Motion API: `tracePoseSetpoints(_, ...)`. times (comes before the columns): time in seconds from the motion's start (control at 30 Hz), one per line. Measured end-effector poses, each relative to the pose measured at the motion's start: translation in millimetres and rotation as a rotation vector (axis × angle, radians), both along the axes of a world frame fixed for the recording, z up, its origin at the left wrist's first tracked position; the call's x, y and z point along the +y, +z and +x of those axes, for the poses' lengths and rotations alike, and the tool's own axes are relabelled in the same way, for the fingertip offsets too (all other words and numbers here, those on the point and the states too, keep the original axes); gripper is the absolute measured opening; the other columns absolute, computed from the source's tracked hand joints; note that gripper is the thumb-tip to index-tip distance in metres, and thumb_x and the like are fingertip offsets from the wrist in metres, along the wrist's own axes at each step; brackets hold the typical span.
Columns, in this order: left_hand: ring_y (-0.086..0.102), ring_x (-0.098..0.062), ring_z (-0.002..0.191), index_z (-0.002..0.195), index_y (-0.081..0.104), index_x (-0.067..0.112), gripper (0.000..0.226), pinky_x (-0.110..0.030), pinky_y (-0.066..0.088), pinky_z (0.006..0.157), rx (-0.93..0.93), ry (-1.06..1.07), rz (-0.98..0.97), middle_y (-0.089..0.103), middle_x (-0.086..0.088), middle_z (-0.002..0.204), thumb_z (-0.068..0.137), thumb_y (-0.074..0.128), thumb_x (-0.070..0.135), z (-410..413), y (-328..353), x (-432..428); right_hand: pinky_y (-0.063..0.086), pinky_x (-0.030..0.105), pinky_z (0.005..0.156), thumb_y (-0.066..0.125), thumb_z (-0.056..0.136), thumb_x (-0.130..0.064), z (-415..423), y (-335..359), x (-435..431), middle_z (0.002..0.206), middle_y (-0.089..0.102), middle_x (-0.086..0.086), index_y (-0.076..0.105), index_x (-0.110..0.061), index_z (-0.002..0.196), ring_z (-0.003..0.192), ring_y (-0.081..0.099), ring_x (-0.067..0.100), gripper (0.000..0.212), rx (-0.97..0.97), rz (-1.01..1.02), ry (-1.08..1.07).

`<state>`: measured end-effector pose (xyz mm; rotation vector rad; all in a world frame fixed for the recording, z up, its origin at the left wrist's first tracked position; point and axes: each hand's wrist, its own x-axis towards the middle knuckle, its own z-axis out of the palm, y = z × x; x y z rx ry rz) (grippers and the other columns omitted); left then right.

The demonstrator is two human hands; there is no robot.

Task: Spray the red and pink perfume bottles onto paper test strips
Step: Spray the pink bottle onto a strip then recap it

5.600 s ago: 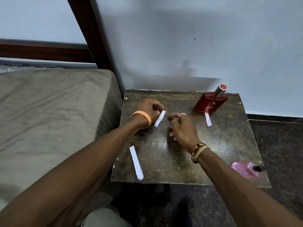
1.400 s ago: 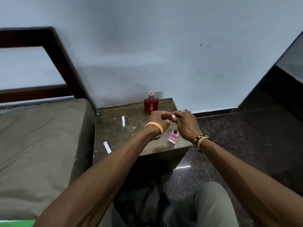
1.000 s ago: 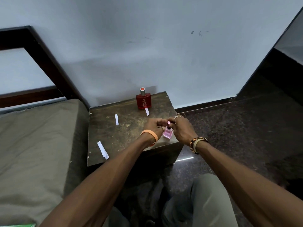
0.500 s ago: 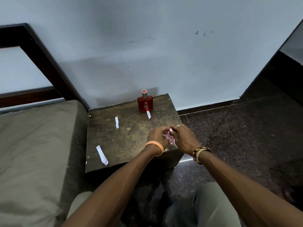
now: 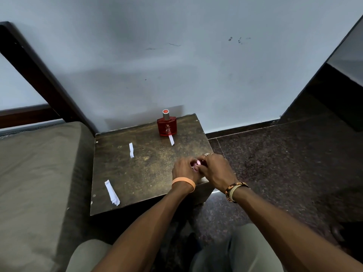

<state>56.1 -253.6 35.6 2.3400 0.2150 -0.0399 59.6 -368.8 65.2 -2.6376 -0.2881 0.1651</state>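
Head view of the grip at the near right corner of the table [image 5: 137, 173]. The left hand [image 5: 183, 169] and right hand [image 5: 216, 169] meet there, knuckles up, and the fingers of both curl round the pink bottle [image 5: 198, 163]. Only small pink patches of it show between the fingers. Which hand has the body and which the top cannot be told, nor whether the bottle rests on the table or is lifted off it.

- An orange band [image 5: 183, 182] sits on the left wrist just behind the grip, and a woven bracelet [image 5: 234, 190] on the right wrist
- The red bottle [image 5: 167, 128] stands upright well beyond the grip and a little to its left, at the far edge by the wall [image 5: 196, 65], with no hand on it
- The first strip [image 5: 171, 139] lies between the grip and the red bottle, its far end at that bottle's base
- The second strip [image 5: 131, 150] lies flat beyond the grip and well to its left
- The third strip [image 5: 112, 192] lies far left of the grip and nearer the person, by the table's front edge
- The mattress [image 5: 39, 173] adjoins the table on the side away from the grip; dark floor [image 5: 275, 163] lies to the grip's right
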Motion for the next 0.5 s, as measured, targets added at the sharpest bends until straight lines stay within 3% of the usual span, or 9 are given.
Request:
tracePoseSetpoints(0.1, 0.066, -0.016, 0.072, 0.082, 0.074, 0.024, 0.012, -0.021, 0.043, 0.063, 0.014, 0.041, -0.010, 0.074, 0.003, 0.078, 0.070, 0.071, 0.024, 1.8, -4.2, 0.5, 0.054, 0.037, 0.086, 0.066, 0.091, -0.031, -0.2, 0.2, -1.5, 0.108, 0.071, 0.003, 0.066, -0.023, 0.123, 0.100, 0.066, 0.024, 0.032, 0.012, 0.018, 0.013)
tracePoseSetpoints(0.27, 0.060, -0.011, 0.062, 0.077, 0.074, 0.024, 0.011, -0.019, 0.041, 0.061, -0.002, 0.076, -0.030, 0.073, 0.004, 0.075, 0.067, 0.072, 0.026, 2.3, -6.6, -0.2, 0.054, 0.034, 0.079, 0.068, 0.090, -0.032, 1.2, -1.5, -2.4, 0.099, 0.073, 0.001, 0.068, -0.028, 0.114, 0.093, 0.067, 0.021, 0.024, -0.004, 0.012, -0.008)
tracePoseSetpoints(0.4, 0.061, -0.013, 0.058, 0.075, 0.074, 0.023, 0.010, -0.020, 0.038, 0.056, -0.024, 0.035, 0.039, 0.072, 0.003, 0.069, 0.069, 0.072, 0.031, 4.4, -8.0, 3.2, 0.054, 0.037, 0.088, 0.065, 0.092, -0.031, 2.4, 0.0, -1.5, 0.111, 0.071, 0.004, 0.065, -0.022, 0.125, 0.102, 0.067, 0.025, 0.034, 0.041, 0.015, 0.005)
tracePoseSetpoints(0.5, 0.062, -0.016, 0.057, 0.070, 0.074, 0.021, 0.012, -0.022, 0.043, 0.053, -0.038, 0.012, 0.044, 0.071, 0.002, 0.064, 0.066, 0.077, 0.032, 5.5, -7.9, 5.1, 0.055, 0.038, 0.083, 0.065, 0.092, -0.035, 4.9, 0.8, -1.4, 0.104, 0.073, 0.004, 0.068, -0.021, 0.116, 0.098, 0.068, 0.025, 0.028, 0.038, -0.032, 0.002)
